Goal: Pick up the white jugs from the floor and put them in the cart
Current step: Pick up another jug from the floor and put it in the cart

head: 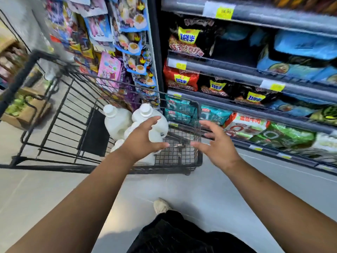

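Both grips empty, fingers spread: left grip hangs just over the white jugs, right grip beside it above the cart corner. Jugs stand caps-up in the cart, directly beyond the nearer left grip; none shows on the floor below

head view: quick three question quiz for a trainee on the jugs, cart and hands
1. True or false: the right hand is gripping something.
2. Where are the white jugs? A) on the floor B) in the cart C) on a shelf
3. Fill in: the left hand, spread over the jugs, is ____ (open or shut).

Key: 1 false; 2 B; 3 open.
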Motion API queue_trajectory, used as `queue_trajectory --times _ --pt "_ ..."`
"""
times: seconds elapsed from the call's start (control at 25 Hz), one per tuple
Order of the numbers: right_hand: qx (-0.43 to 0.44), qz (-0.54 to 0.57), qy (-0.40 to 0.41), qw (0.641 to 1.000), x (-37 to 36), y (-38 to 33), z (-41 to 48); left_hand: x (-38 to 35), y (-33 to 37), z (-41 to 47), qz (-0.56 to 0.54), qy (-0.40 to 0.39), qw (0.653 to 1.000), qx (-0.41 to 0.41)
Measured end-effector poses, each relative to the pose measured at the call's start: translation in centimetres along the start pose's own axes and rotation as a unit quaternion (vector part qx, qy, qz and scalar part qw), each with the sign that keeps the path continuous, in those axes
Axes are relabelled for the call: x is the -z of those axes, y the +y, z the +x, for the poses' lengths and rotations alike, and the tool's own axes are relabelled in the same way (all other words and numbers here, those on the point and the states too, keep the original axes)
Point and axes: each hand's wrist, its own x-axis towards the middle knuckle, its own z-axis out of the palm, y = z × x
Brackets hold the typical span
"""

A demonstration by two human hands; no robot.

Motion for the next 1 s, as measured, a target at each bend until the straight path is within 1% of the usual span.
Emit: queue_trajectory --times 0.24,0.4,0.56,0.76,0.84,0.92,1.0 --pt "0.011 0.014 0.119 0.993 15.9 3.8 -8.3 -9.8 15.9 0.1 0.032 -0.074 0.988 -0.130" --pt "-0.017 0.029 0.230 0.973 27.3 8.2 -16.1 -19.1 27.3 -1.6 0.059 -0.127 0.964 -0.225" --pt "-0.051 0.046 0.351 0.934 35.8 12.9 -23.5 -28.1 36.1 -3.0 0.059 -0.197 0.934 -0.293" --pt "-0.097 0.054 0.486 0.867 44.3 17.3 -32.1 -39.4 46.4 -5.2 0.063 -0.295 0.878 -0.371" --pt "-0.116 0.050 0.530 0.839 47.2 18.9 -34.5 -44.0 49.9 -5.5 0.061 -0.335 0.855 -0.392" --pt "-0.134 0.046 0.557 0.818 49.8 20.5 -36.0 -47.9 52.8 -5.5 0.066 -0.360 0.833 -0.415" --pt "-0.159 0.039 0.590 0.791 52.9 22.4 -37.4 -52.6 56.2 -5.1 0.071 -0.391 0.809 -0.434"
